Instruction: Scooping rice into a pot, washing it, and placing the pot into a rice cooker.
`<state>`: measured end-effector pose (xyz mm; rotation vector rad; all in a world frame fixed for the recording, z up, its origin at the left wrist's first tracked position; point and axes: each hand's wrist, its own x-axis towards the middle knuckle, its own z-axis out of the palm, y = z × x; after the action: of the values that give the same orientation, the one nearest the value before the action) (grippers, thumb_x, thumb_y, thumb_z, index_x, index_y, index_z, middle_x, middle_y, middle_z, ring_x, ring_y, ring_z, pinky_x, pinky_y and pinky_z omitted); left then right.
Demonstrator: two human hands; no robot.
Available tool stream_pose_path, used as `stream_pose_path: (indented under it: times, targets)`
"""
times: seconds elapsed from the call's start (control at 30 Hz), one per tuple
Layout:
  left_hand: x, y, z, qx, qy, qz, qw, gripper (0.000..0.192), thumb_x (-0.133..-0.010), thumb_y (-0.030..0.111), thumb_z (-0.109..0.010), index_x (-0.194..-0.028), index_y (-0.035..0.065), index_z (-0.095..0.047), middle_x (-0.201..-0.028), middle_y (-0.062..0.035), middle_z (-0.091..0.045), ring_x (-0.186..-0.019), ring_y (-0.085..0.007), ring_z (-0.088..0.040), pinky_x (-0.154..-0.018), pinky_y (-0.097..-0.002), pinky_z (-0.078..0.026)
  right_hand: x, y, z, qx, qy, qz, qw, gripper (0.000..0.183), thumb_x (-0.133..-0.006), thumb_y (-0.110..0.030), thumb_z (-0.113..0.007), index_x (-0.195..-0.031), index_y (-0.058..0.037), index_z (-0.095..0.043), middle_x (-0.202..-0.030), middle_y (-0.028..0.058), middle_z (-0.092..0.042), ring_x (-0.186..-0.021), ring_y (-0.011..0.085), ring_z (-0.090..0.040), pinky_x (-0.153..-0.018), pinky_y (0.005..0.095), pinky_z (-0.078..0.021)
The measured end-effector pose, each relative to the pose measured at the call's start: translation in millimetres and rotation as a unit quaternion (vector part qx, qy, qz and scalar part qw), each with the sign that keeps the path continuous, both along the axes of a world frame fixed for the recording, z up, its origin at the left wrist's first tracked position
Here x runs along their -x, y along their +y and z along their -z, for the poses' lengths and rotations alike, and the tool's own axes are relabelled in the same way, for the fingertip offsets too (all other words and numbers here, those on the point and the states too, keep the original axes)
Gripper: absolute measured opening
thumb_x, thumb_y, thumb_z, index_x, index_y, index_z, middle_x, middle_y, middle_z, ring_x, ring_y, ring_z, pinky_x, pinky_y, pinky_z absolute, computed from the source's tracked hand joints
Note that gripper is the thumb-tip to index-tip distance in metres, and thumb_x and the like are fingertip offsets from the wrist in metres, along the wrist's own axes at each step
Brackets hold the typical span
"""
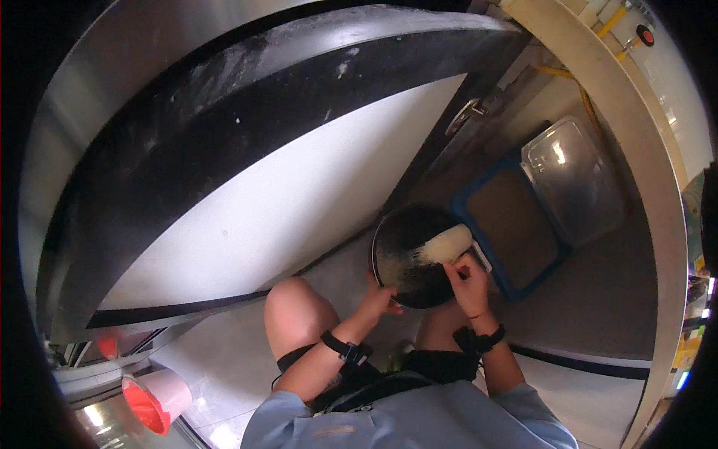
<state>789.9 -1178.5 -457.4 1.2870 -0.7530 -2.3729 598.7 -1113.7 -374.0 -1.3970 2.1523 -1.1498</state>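
Note:
Between my knees is a black round pot point(412, 280), tilted, with pale grains scattered over its inside. My left hand point(380, 296) grips its rim at the lower left. A mass of white grains point(446, 245), which looks like rice, spills leftward into the pot, its edge blurred. My right hand point(470, 283) is curled at the lower edge of this mass, thumb and fingers pinched around a small container with a white edge point(482, 257). The container's full shape is hidden by the grains and my fingers.
A blue-framed opening point(513, 230) in the dark cabinet lies right of the pot, a clear plastic lid point(575, 179) raised beside it. A white door panel point(291, 207) with a metal handle point(465, 116) stands at left. A pink bucket point(160, 398) is at lower left.

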Motion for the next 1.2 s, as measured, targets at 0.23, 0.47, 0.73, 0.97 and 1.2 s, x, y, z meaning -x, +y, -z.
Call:
stream_pose_path:
  times: [0.23,0.47,0.73,0.97,1.2]
  targets:
    - [1.0,1.8,-2.4,-0.028,0.004,0.007,1.000,0.077,-0.076,0.001,-0.050,-0.133,0.0216,-0.002,-0.093,-0.0185,-0.050,-0.055,-0.0247,-0.057,-0.049,-0.0389,-0.055,-8.5,0.8,-3.8,0.001,0.112,-0.027,0.993,0.017,-0.077,-0.008,-0.067,-0.075,-0.0016,-0.052,-0.071,0.0103,-0.058,-0.062,0.0209,-0.056,-0.061,0.0294,-0.0447]
    - [1.6,3.6,2.6,0.009,0.019,0.001,1.000,0.071,-0.077,0.003,-0.049,-0.131,0.0150,-0.005,-0.094,-0.0179,-0.049,-0.056,-0.0238,-0.056,-0.049,-0.0397,-0.055,-7.3,1.7,-4.7,0.011,0.152,-0.043,0.987,0.016,-0.076,-0.009,-0.068,-0.074,-0.0026,-0.053,-0.077,0.0112,-0.059,-0.071,0.0282,-0.058,-0.062,0.0333,-0.0459]
    - [4.8,3.7,22.9,-0.016,0.006,-0.001,1.000,0.070,-0.075,0.002,-0.049,-0.130,0.0140,-0.007,-0.097,-0.0181,-0.050,-0.057,-0.0264,-0.057,-0.049,-0.0398,-0.056,-6.9,-1.5,-11.0,-0.030,0.122,-0.053,0.991,0.015,-0.076,-0.009,-0.067,-0.075,-0.0032,-0.054,-0.078,0.0101,-0.060,-0.071,0.0237,-0.061,-0.062,0.0319,-0.0461]
    - [6.2,5.0,16.5,-0.014,0.031,-0.011,0.999,0.072,-0.073,0.001,-0.049,-0.131,0.0146,-0.009,-0.099,-0.0188,-0.049,-0.053,-0.0254,-0.056,-0.047,-0.0381,-0.055,3.9,0.8,-2.5,0.005,-0.376,-0.080,0.923,0.017,-0.084,-0.012,-0.063,-0.072,-0.0057,-0.052,-0.079,0.0069,-0.064,-0.079,0.0147,-0.063,-0.070,0.0262,-0.0490]
    - [6.2,0.3,14.6,-0.034,0.026,-0.018,0.999,0.072,-0.073,0.000,-0.047,-0.131,0.0147,-0.010,-0.103,-0.0195,-0.047,-0.051,-0.0258,-0.055,-0.048,-0.0383,-0.055,54.3,-11.0,-50.3,0.155,-0.307,0.072,0.936,0.018,-0.084,-0.011,-0.063,-0.072,-0.0060,-0.051,-0.072,0.0046,-0.061,-0.078,0.0126,-0.062,-0.071,0.0254,-0.0488]
